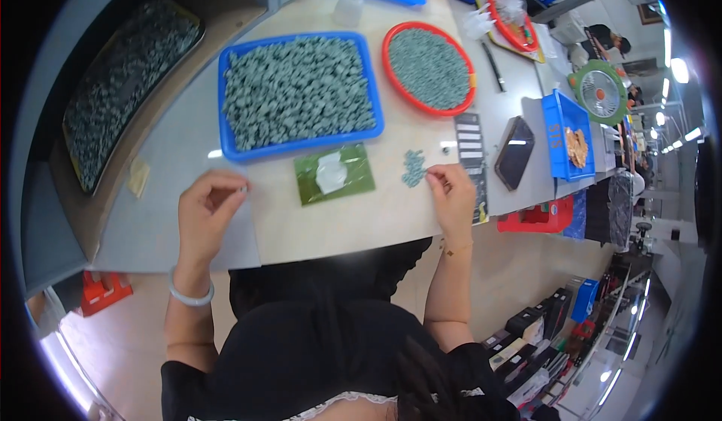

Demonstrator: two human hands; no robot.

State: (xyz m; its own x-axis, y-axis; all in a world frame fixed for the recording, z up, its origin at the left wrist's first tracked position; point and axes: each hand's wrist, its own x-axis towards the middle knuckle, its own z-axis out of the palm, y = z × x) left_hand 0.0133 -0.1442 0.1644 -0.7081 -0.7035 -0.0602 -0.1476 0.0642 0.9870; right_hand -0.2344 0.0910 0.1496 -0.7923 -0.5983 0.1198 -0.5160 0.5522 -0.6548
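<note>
I'm seeing the left hand (214, 209) holding its thumb and forefinger close together; whether they're gripping a piece, I can't tell. The right hand (454, 195) is keeping its bunched fingertips beside the small pile of green pieces (413, 168) on its left; I'm not making out its grip. Between the hands a green packet (357, 169) is lying; beyond them, a blue tray (301, 146) is holding green stones (301, 90).
</note>
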